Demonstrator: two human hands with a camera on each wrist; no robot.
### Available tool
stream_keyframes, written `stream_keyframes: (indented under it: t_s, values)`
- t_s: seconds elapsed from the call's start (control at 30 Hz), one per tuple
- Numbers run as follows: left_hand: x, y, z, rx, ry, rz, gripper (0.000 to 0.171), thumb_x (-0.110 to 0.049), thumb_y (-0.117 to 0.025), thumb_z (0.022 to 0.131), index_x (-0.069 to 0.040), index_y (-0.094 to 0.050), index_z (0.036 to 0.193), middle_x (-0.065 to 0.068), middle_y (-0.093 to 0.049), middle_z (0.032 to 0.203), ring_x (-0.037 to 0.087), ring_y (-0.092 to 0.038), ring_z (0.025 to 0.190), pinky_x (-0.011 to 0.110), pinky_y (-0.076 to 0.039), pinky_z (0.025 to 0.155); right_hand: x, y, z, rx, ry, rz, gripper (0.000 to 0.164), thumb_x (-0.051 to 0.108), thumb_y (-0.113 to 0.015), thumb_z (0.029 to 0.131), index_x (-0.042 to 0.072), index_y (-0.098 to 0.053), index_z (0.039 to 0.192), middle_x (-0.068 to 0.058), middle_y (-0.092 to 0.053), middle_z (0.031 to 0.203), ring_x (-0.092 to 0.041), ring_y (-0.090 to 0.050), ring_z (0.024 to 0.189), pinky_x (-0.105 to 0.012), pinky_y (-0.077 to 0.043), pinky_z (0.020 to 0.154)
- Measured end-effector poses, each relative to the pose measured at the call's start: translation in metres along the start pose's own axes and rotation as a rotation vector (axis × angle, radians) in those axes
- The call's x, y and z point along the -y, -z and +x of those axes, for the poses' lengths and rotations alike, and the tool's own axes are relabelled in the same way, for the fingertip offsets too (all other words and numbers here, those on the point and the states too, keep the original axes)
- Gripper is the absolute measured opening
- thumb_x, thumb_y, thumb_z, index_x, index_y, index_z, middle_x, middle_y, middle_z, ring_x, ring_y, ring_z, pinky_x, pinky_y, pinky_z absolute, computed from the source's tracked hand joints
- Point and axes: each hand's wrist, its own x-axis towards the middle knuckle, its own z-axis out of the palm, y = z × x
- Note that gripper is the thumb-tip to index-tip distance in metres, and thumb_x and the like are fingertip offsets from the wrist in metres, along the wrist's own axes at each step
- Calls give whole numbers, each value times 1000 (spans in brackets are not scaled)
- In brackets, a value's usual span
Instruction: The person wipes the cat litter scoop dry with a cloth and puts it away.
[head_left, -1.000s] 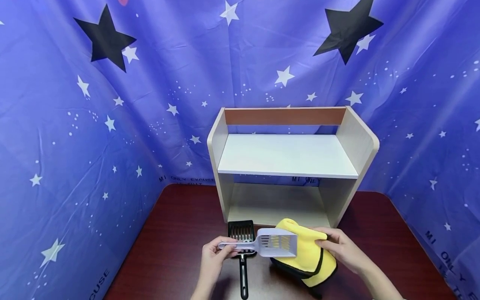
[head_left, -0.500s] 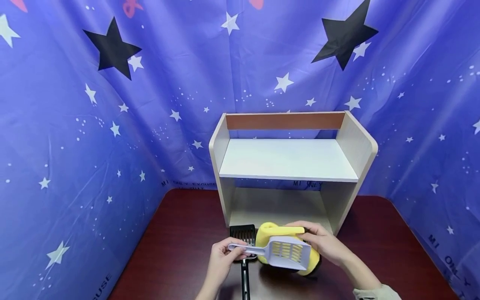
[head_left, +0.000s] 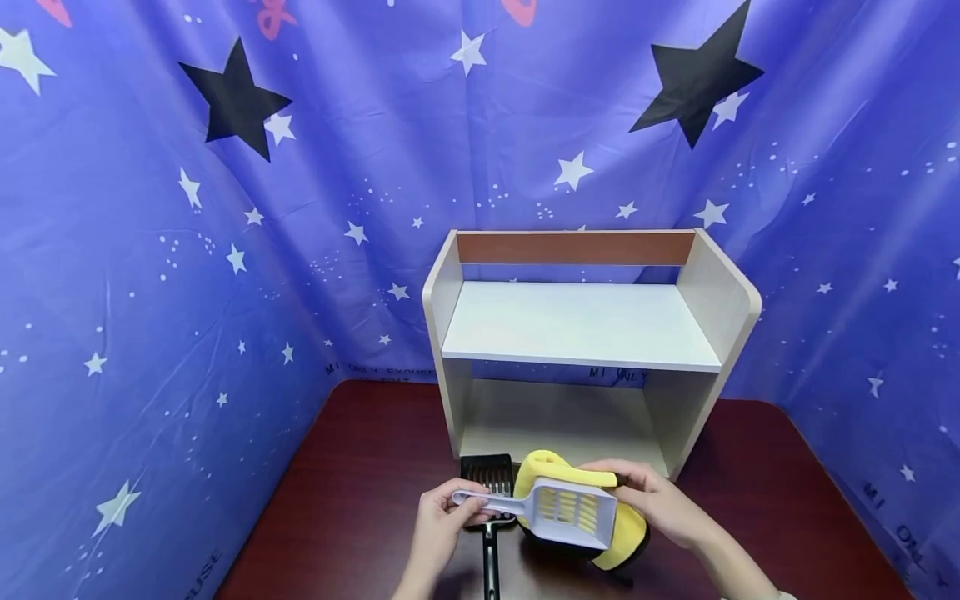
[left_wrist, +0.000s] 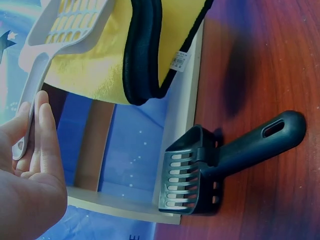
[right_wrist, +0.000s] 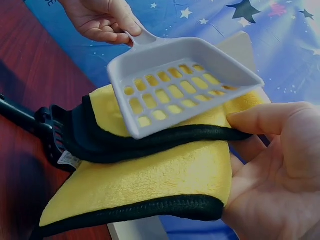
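Observation:
A pale grey slotted litter scoop (head_left: pixel 573 514) is held level by its handle, pinched between thumb and fingers of my left hand (head_left: pixel 441 527). Behind and under its basket is a folded yellow cloth (right_wrist: pixel 145 180) with black edging and a small white tag. My right hand (head_left: pixel 660 500) grips the cloth at its right edge, thumb on top. In the right wrist view the cloth shows through the scoop's slots. A black litter scoop (left_wrist: pixel 185 175) lies on the table below my left hand, its handle toward me.
A two-level wooden shelf (head_left: pixel 581 325) with a white upper board stands on the dark red table (head_left: pixel 360 467), just beyond the hands. A blue star-patterned curtain (head_left: pixel 360 150) hangs behind and at both sides.
My right hand has brought the cloth leftward, behind the grey scoop, and its fold has shifted. The left hand moved slightly right with the scoop. The head view has tilted up a little.

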Motion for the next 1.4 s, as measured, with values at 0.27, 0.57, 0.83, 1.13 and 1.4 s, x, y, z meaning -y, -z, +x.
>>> stream_keyframes:
  t_s: [0.27,0.57,0.83,1.13,1.4]
  values:
    - [0,4,4,-47,-40,11,21,3,-69,86,19,-65,98,26,-72,85,5,-72,68,22,-61,66,3,7,-14,-25,-17,105,44,-4,-37,103,11,-56,140,5,-66,133,-9,-64,117,-23,-56,91]
    - [-3,9,6,-107,-54,13,19,5,-69,86,20,-65,96,16,-75,82,6,-72,67,22,-61,64,3,13,-26,-35,-19,158,48,-6,-35,103,14,-57,140,7,-65,134,-5,-63,117,-22,-55,93]
    - [-6,13,9,-119,-81,27,18,7,-69,85,21,-65,96,17,-75,83,5,-72,68,22,-61,65,4,17,-31,-110,0,138,48,-5,-34,104,16,-55,141,9,-65,132,-6,-65,112,-23,-57,90]
    - [-2,8,4,25,-109,34,21,2,-67,89,20,-64,99,38,-67,89,6,-73,72,24,-61,67,9,16,-16,-190,-53,20,39,4,-38,106,9,-51,143,7,-69,124,-9,-69,100,-26,-60,79]
    - [-2,0,5,61,-123,26,20,3,-66,90,20,-65,98,39,-67,91,4,-71,72,26,-62,68,11,4,8,-168,-42,-97,37,6,-42,105,4,-52,141,8,-69,122,-10,-68,97,-29,-60,76]
